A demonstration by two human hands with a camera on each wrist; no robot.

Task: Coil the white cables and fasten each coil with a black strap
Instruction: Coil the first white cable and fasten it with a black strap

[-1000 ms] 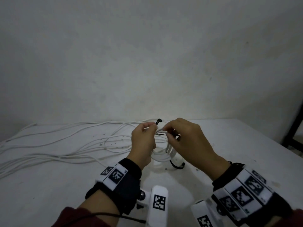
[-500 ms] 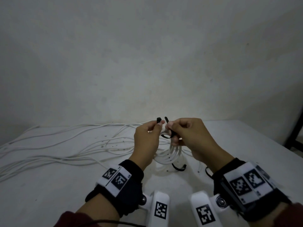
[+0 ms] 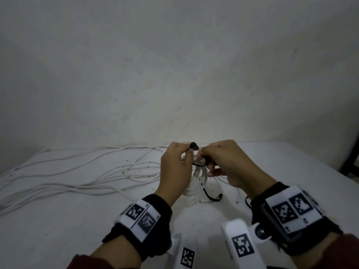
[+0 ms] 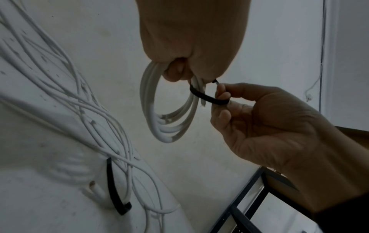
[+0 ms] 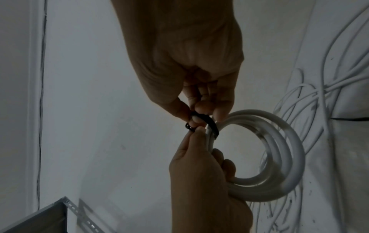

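The left hand (image 3: 175, 167) had its grip closed round the top of a coil of white cable (image 4: 169, 123), the fingers curled over the gathered turns and the thumb and forefinger also pinching one end of a black strap (image 4: 207, 98) at the top of the bundle. The right hand (image 3: 227, 164) had its grip closed on the other part of that strap, thumb and fingertips (image 4: 221, 96) pinching it just beside the left hand, so that the band passed under the turns of the coil and looped round them. In the right wrist view the strap (image 5: 207, 123) lay across the coil (image 5: 279, 157) where the two hands (image 5: 189, 63) met, the left hand (image 5: 201, 181) coming up from below with the rings hanging beside it. The coil (image 3: 196, 181) was held in the air above the white worktop (image 3: 58, 220), hanging down between the wrists near the front edge. Behind and to the left, loose white cables (image 3: 68, 177) were spread in long strands over the worktop. A second black strap (image 3: 211, 197) lay on the worktop just below the coil, and another black strap (image 4: 115, 193) lay among the loose cables (image 4: 79, 110) in the left wrist view. Both wrists wore black bands with white marker tags (image 3: 141, 216), and a plain pale wall (image 3: 174, 65) stood behind the worktop.
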